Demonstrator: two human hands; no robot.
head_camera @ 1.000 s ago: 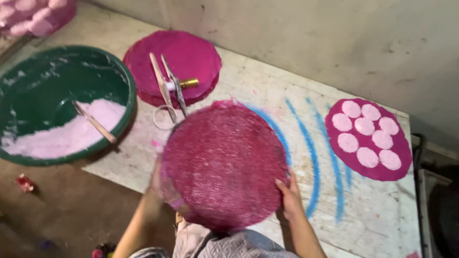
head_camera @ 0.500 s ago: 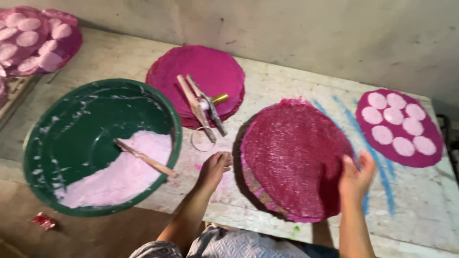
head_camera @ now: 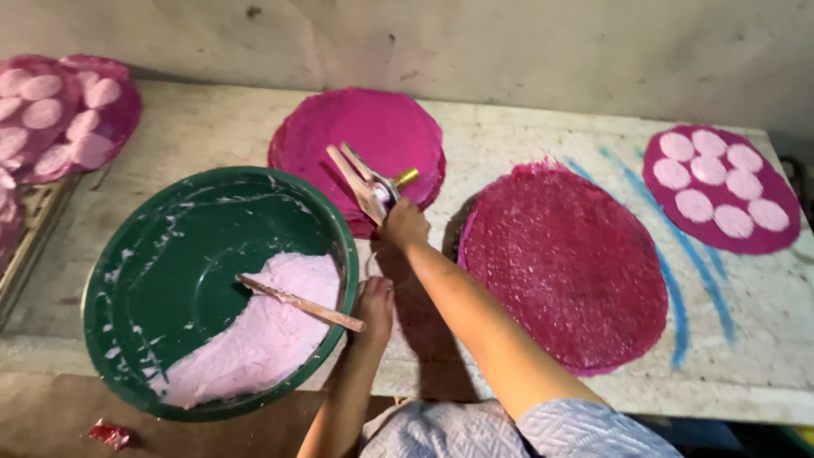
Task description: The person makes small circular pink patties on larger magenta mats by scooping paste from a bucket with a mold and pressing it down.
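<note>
Hands work at the near edge of a pale bench (head_camera: 543,136). The right hand (head_camera: 404,226) reaches forward, its grip closed on a tong-like tool (head_camera: 366,180) with two flat pale blades and a yellow end; the tool lies on a bare magenta mat (head_camera: 360,140) at the back of the bench, blades pointing up and left. The left hand (head_camera: 374,307) sits lower, its grip closed around the end of a stick (head_camera: 298,302) at the rim of a green bowl (head_camera: 161,280). The stick slants across the bowl, its far end in pink batter (head_camera: 263,339) pooled in the bowl's near half. Between the two hands a clear ring (head_camera: 373,259) lies on the bench, partly hidden by the right wrist.

Just right of the right forearm lies a darker red mat (head_camera: 564,263), rough-textured and speckled white, its near edge at the bench edge. Farther right, another mat (head_camera: 721,188) carries seven pale pink discs, beside blue streaks (head_camera: 678,271) on the bench. At far left, more mats (head_camera: 59,114) with discs overlap above a rack (head_camera: 25,237). A red scrap (head_camera: 110,434) lies on the floor.
</note>
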